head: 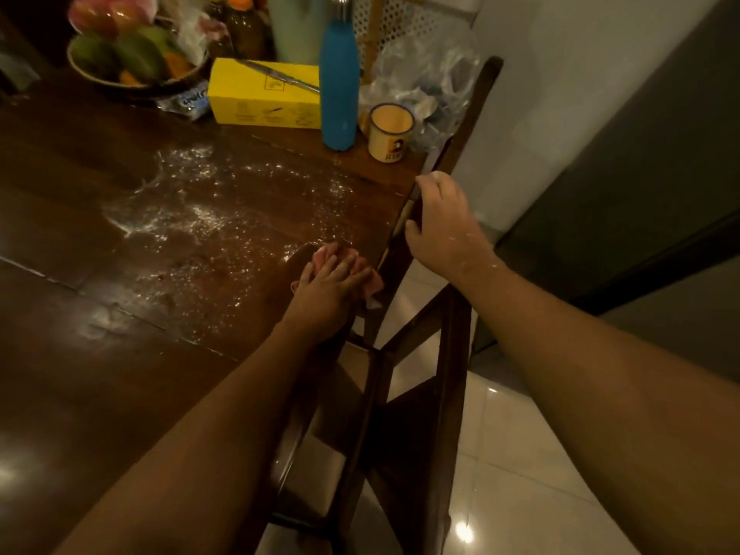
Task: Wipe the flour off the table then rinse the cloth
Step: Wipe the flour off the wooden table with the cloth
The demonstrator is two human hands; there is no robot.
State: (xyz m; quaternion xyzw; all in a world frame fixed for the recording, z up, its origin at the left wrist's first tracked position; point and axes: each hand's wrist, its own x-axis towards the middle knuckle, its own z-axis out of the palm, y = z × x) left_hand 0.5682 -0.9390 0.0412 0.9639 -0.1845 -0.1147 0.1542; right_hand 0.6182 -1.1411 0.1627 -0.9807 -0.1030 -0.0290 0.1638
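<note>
White flour (208,218) is scattered in specks and streaks over the dark wooden table (80,354). A pink cloth (340,256) lies at the table's right edge, near the flour's right side. My left hand (328,290) presses flat on the cloth, fingers spread over it. My right hand (440,222), dusted with flour, grips the top rail of a dark wooden chair (448,354) that stands against the table's right edge.
At the table's far end stand a blue bottle (339,78), a cream mug (390,132), a yellow box (264,94) with a knife on it, a fruit bowl (128,54) and plastic bags (428,82). Pale floor tiles (520,474) lie to the right.
</note>
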